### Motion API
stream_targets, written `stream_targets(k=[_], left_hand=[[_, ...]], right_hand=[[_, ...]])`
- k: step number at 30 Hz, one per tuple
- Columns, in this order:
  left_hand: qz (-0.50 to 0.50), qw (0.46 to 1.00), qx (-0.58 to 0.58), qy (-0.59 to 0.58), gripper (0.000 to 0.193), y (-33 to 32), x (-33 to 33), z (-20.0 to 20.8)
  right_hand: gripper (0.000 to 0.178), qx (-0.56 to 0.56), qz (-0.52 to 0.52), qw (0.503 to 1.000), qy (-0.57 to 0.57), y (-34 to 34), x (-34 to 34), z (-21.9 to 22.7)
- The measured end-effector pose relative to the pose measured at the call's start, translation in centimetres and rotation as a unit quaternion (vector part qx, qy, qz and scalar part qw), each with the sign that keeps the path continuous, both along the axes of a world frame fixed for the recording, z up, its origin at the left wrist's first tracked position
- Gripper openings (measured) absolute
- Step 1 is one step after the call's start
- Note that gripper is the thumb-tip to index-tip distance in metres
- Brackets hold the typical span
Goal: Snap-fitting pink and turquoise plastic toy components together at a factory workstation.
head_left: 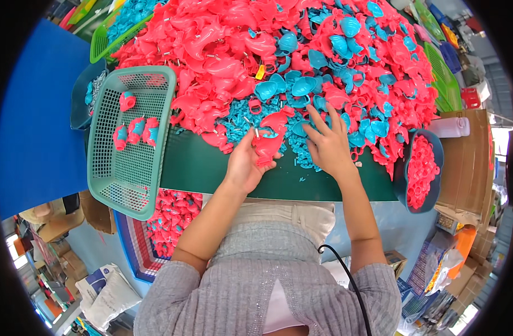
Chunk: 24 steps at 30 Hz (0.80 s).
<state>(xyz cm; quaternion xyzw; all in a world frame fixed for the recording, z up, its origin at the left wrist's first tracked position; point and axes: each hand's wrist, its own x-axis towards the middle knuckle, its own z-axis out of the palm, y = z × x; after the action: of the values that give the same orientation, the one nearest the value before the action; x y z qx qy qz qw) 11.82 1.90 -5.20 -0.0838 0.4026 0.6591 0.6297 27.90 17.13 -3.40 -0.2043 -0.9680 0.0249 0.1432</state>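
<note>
My left hand (246, 166) is closed around a pink curved plastic shell part (269, 136) near the table's front edge. A bit of blue and a small metal pin show on the shell. To its right my right hand (330, 141) reaches over the heap with its fingers apart, fingertips touching blue cupped plastic parts (304, 85). Small blue plastic pieces (239, 120) lie heaped under and between both hands. Behind them rises a large mound of pink plastic parts (211, 42). Whether the right fingertips hold anything cannot be made out.
At left, a green mesh basket (166, 123) holds several pink-and-blue assembled pieces. Beyond it stands a dark tub (80, 106) of metal pins. A dark tub (402, 176) of pink rings sits right. Below the green tabletop (197, 168), a crate (134, 252) holds more pieces.
</note>
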Motion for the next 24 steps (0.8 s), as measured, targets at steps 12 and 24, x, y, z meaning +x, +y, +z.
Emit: stream_targets(k=[12, 24], left_hand=[[0.014, 0.985, 0.148, -0.083, 0.053, 0.8, 0.4, -1.1], [0.083, 0.989, 0.122, 0.011, 0.048, 1.5, 2.4, 2.0]], right_hand=[[0.014, -0.216, -0.008, 0.955, 0.205, -2.0, -0.5, 1.2], [0.011, -0.576, -0.034, 0.795, 0.186, -6.6, -2.3, 2.5]])
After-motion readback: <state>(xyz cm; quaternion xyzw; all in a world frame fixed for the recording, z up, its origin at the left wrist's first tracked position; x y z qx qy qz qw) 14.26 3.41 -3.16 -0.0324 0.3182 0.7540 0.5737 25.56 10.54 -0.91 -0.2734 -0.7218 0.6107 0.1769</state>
